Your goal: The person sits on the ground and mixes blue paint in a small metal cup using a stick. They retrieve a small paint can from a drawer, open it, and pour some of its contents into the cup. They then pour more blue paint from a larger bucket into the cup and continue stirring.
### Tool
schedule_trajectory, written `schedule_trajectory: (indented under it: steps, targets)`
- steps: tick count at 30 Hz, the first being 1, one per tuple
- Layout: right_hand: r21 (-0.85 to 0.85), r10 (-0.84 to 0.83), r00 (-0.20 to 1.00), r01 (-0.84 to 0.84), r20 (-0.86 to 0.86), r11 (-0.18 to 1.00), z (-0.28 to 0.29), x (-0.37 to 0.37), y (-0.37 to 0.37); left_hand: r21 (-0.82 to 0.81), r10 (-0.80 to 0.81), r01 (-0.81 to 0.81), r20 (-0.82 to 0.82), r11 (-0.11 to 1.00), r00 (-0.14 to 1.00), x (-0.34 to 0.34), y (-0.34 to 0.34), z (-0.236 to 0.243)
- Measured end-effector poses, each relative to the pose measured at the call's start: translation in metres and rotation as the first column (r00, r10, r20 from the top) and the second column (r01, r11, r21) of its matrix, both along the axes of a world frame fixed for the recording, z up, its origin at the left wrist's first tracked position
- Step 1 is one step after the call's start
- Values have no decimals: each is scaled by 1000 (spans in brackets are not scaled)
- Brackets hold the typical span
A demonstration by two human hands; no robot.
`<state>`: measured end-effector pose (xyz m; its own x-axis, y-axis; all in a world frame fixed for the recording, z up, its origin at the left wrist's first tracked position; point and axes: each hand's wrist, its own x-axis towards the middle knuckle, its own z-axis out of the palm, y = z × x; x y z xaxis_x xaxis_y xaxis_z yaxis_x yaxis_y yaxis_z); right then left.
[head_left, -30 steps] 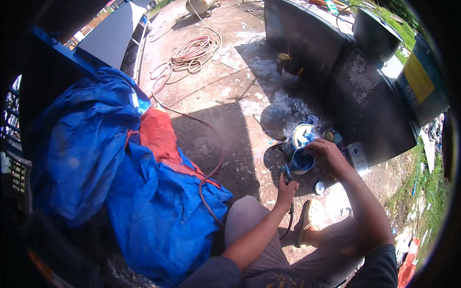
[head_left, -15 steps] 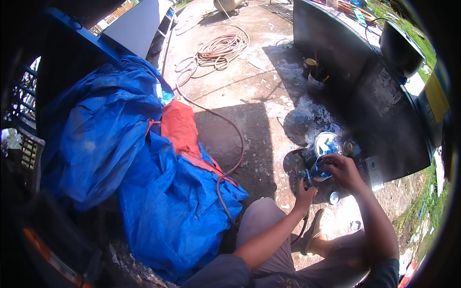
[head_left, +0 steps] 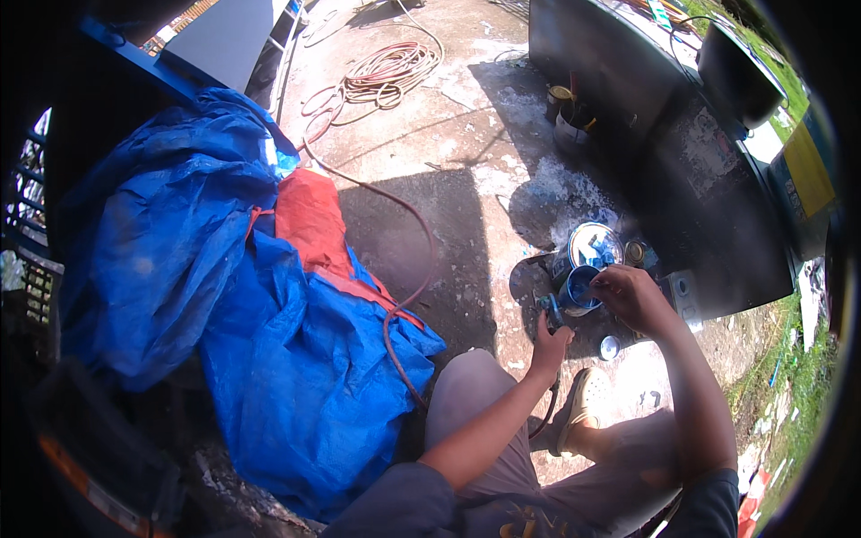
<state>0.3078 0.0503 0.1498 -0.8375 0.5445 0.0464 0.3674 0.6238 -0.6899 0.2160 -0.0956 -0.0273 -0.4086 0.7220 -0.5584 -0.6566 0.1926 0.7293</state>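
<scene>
A small dark tool [head_left: 549, 311], seemingly a spray gun, was gripped in the left hand [head_left: 549, 342], the fingers closed round its handle just below a blue-stained cup [head_left: 580, 289]. The right hand [head_left: 630, 296] was laid at the cup's rim with its fingers curled; whether anything was pinched between them could not be told. The cup was held low over the concrete floor [head_left: 448, 134], in front of the person's knees and just beside an open paint tin [head_left: 595, 244] whose inside was smeared blue and white. The step in hand was judged to be the filling or stirring of blue paint in the cup; a steady, level hold on the tool was judged to be called for, since a tilt could spill the paint. A small round lid [head_left: 610, 347] lay on the ground near the foot, and a little yellowish can [head_left: 636, 253] stood just beyond the tin. Farther off, two more tins [head_left: 565, 112] stood by a dark panel [head_left: 610, 63]. A yellow rectangular sign [head_left: 805, 170] was seen at the right edge. A blue tarpaulin [head_left: 224, 296] with a red sheet [head_left: 309, 220] lay heaped to the left, and a reddish hose [head_left: 386, 72] was coiled beyond.
</scene>
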Motion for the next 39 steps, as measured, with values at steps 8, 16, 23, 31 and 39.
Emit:
schedule_trajectory:
  steps: [8, 16, 23, 31, 39]
  targets:
    - [221, -27, 1000, 28, -9, 975, -5, -2, 3, 59, -29, 32, -40, 998, 999, -3, 2, -6]
    - [376, -107, 994, 101, -4, 921, -1, -2, 8, 13, 38, -38, 9, 999, 999, -4, -1, -6]
    - [287, -119, 987, 84, 107, 954, 11, 3, 11, -33, 60, -62, -57, 998, 997, -2, 0, 2]
    - [252, -33, 997, 15, 67, 968, 11, 3, 7, 12, 31, -30, -52, 999, 998, 1, -1, -15]
    - [-118, -16, 999, 10, -52, 993, -3, 2, 4, 33, -19, 20, -53, 999, 998, 4, 0, -30]
